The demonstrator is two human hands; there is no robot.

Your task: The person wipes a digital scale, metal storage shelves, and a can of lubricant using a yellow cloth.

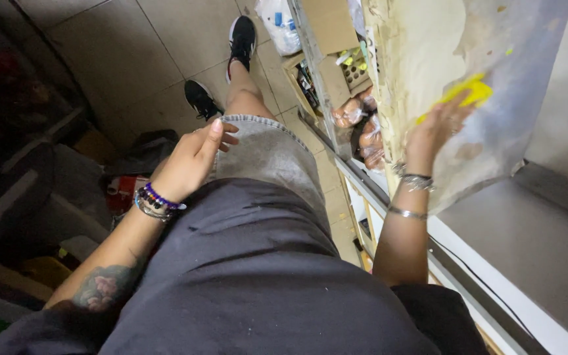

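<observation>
In the upper right of the frame the right hand [436, 129] is raised against a stained, pale surface [428, 46], its fingers spread flat and pressing a yellow sponge [469, 92] that shows just past the fingertips, toward the upper right. The sponge lies under and beyond the fingers rather than being pinched between them, so the grip is an open, flat-palmed press. Metal bracelets [415, 181] ring that wrist. Just left of the hand, clear bags of brown rolls [363, 128] sit on a shelf below cardboard boxes [330, 26]. Near the centre left, the left hand [189, 161] hangs loosely open, holding nothing, its fingertips touching or just beside the hem of grey denim shorts [271, 158]; beaded bracelets [156, 200] circle the wrist and a floral tattoo [103, 289] shows on the forearm in the lower left. Black shoes [241, 36] stand on the tiled floor [119, 59] at the top of the frame. A grey countertop [527, 236] fills the lower right.
</observation>
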